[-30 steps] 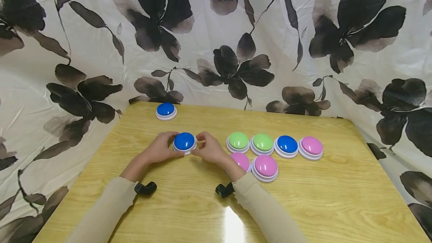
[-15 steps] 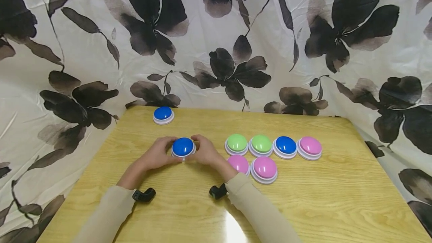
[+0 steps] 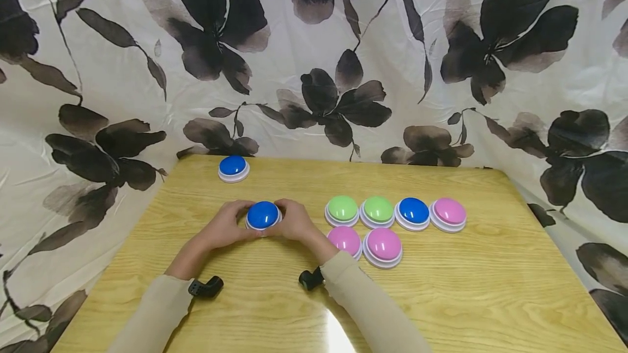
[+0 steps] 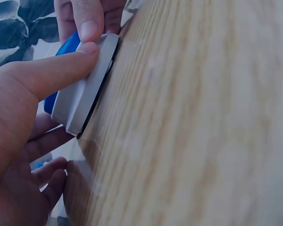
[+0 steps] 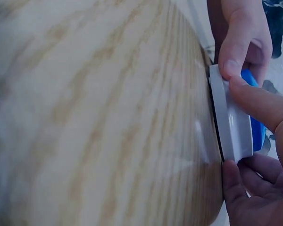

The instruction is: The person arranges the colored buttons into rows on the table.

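Note:
A blue dome push button [image 3: 262,214] with a white round base sits between both hands, left of the middle of the table. My left hand [image 3: 228,226] grips its left side, and my right hand [image 3: 296,223] grips its right side. At the front, the two thumbs meet on the white base, as the left wrist view shows on the button's rim [image 4: 85,99]. In the right wrist view the dark underside of the button [image 5: 233,117] is close to the wood; whether it touches cannot be told. Fingers at the back are partly hidden.
Another blue button [image 3: 233,168] stands at the table's back left. To the right is a row with two green buttons [image 3: 342,208], a blue button [image 3: 413,211] and a pink button [image 3: 449,211]. Two pink buttons [image 3: 384,244] stand before it, one partly behind my right wrist. Floral cloth [image 3: 314,59] hangs behind.
My right hand has closed in on the blue button, its thumb moving to the front beside the left thumb. The left hand keeps its hold. The head view has shifted slightly.

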Action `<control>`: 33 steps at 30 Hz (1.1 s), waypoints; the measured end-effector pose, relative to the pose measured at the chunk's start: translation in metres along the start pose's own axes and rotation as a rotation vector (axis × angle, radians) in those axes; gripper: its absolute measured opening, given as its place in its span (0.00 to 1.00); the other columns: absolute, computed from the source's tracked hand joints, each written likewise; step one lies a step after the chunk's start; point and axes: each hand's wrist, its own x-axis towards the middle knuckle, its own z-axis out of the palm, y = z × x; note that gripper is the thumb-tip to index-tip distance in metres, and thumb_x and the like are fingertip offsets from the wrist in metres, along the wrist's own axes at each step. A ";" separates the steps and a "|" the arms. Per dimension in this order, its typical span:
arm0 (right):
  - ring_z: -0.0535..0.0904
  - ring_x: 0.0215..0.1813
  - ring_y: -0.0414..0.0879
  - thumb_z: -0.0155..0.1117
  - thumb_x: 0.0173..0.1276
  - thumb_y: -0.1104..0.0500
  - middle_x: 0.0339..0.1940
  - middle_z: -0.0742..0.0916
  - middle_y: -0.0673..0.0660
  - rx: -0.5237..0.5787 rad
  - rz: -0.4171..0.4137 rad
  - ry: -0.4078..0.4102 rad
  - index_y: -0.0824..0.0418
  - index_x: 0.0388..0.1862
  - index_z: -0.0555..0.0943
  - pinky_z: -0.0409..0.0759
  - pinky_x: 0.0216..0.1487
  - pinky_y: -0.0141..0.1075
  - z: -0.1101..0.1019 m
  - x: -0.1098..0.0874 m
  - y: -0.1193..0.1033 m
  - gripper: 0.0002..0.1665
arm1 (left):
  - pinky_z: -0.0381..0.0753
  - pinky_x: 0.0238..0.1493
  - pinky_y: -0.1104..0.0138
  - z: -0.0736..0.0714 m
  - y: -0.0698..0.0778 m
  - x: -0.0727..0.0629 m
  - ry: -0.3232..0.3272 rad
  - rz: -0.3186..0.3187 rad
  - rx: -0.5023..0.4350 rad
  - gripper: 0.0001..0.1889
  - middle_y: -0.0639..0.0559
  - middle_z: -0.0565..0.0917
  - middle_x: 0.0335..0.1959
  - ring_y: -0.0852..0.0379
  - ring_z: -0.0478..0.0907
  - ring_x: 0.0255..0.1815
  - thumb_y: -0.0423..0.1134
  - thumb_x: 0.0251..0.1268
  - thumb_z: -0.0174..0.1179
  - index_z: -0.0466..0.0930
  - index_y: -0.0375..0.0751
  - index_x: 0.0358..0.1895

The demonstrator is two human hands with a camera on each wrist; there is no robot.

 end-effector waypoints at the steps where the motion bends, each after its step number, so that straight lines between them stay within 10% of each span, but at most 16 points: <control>1: 0.75 0.60 0.51 0.83 0.44 0.47 0.58 0.81 0.58 0.000 -0.002 0.002 0.64 0.63 0.74 0.73 0.61 0.43 0.001 0.000 0.000 0.49 | 0.63 0.62 0.41 0.000 0.000 0.000 0.002 -0.001 -0.003 0.42 0.38 0.73 0.62 0.38 0.64 0.63 0.53 0.47 0.76 0.71 0.34 0.64; 19: 0.78 0.53 0.47 0.84 0.44 0.47 0.54 0.82 0.55 0.078 -0.017 0.004 0.62 0.60 0.76 0.77 0.54 0.38 -0.003 -0.001 0.000 0.45 | 0.68 0.62 0.44 -0.010 0.012 -0.001 0.008 -0.040 -0.065 0.42 0.40 0.75 0.61 0.38 0.69 0.64 0.54 0.43 0.78 0.74 0.36 0.62; 33: 0.76 0.46 0.51 0.83 0.44 0.44 0.52 0.81 0.50 0.035 -0.099 0.044 0.57 0.61 0.77 0.77 0.42 0.36 -0.050 -0.035 -0.012 0.45 | 0.72 0.55 0.49 -0.016 0.062 0.000 0.014 0.049 -0.089 0.42 0.48 0.76 0.61 0.46 0.69 0.62 0.59 0.43 0.76 0.74 0.43 0.63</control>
